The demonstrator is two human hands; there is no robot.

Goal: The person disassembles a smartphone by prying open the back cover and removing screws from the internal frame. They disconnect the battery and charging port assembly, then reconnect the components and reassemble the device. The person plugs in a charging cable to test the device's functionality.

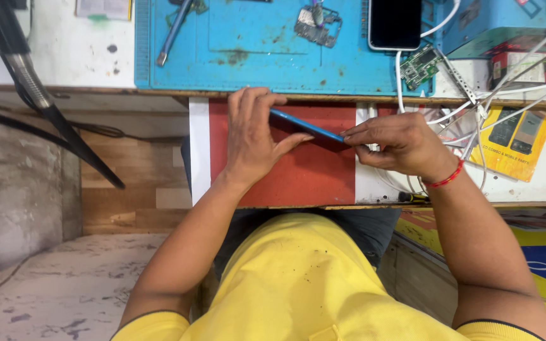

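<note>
1. A thin blue slab, seemingly a phone [306, 125] seen edge-on, is held between both hands just in front of the bench edge, above a red and white panel [311, 170].
2. The left hand [251, 136] is closed around the phone's left end, fingers curled over the top edge and thumb stretched along the underside; this broad hold is best kept, since it steadies the body.
3. The right hand [399, 144] is pinched together on the right end, fingertips meeting at the thin edge. Whether a pick or nail is set in the seam cannot be told.
4. Pressure is best applied along the edge rather than across the flat, as a thin slab is judged likely to flex or crack.
5. The work is better kept low over the panel, well apart from the loose white cables [475, 120] and the small green circuit board [419, 65].
6. The blue mat [254, 69], with its tweezers [173, 31] and a second, dark-screened phone [395, 24], lies near for setting parts down.
</note>
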